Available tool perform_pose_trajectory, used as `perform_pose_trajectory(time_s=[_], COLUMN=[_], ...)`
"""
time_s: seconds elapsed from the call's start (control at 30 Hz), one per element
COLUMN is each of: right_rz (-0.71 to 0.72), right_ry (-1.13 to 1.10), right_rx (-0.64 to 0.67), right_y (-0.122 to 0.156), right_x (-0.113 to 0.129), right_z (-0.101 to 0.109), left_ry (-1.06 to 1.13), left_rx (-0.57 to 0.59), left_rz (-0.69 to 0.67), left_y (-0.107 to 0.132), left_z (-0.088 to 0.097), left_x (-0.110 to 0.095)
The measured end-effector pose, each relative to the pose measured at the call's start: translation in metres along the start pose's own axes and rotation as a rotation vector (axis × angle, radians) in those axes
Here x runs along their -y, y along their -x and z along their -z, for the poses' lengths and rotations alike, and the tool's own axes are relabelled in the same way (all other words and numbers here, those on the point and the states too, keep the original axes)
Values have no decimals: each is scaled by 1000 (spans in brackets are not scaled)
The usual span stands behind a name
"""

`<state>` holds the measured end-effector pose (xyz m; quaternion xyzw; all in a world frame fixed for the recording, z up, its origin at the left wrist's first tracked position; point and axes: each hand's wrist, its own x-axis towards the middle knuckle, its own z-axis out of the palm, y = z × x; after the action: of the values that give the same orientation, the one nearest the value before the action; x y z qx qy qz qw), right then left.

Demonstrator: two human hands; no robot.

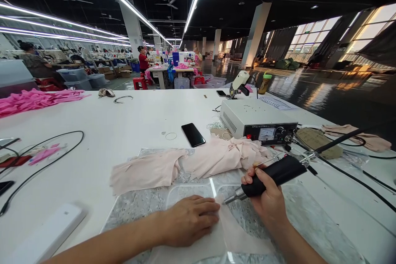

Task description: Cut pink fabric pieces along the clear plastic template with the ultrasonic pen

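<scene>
My right hand (269, 198) is wrapped round the black handle of an ultrasonic cutter (275, 175). Its narrow metal tip points left and down, close to the fingertips of my left hand (193, 219). That hand lies flat, fingers stretched out, on a see-through template (185, 191). Pale pink fabric (243, 235) shows from under the template's right edge. Beneath these is a grey marble-patterned board (133, 212). Just beyond my hands lie two piles of pale pink cut pieces, a left pile (147, 171) and a right pile (216, 156).
A control box (260, 119) with a meter stands back right, and cables run along the right side. A phone (193, 134) lies behind the piles. Bright pink fabric (40, 101) is heaped far left, a white oblong device (51, 235) front left. People work at machines beyond.
</scene>
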<state>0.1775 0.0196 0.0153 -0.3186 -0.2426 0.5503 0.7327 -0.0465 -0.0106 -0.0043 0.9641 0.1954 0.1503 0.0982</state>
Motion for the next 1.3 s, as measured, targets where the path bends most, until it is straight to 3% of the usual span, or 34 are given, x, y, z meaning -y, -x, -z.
perform_pose_trajectory(time_s=[0.2,0.43,0.63,1.1,1.3], right_rz=[-45,-54,-52,-24,15], right_ry=[0,-25,-20,-2,51], right_rx=[66,93,126,120,108], right_y=[3,7,9,14,9], right_x=[-3,-4,-5,-3,7], right_z=[7,5,8,10,3], left_ry=[-78,-2,-15,-91,-91], left_rx=[-20,58,53,138,114], left_rz=[42,32,45,61,46], left_y=[-5,-14,-11,-14,-13], left_z=[0,4,2,3,2], left_x=[0,3,2,-1,-1])
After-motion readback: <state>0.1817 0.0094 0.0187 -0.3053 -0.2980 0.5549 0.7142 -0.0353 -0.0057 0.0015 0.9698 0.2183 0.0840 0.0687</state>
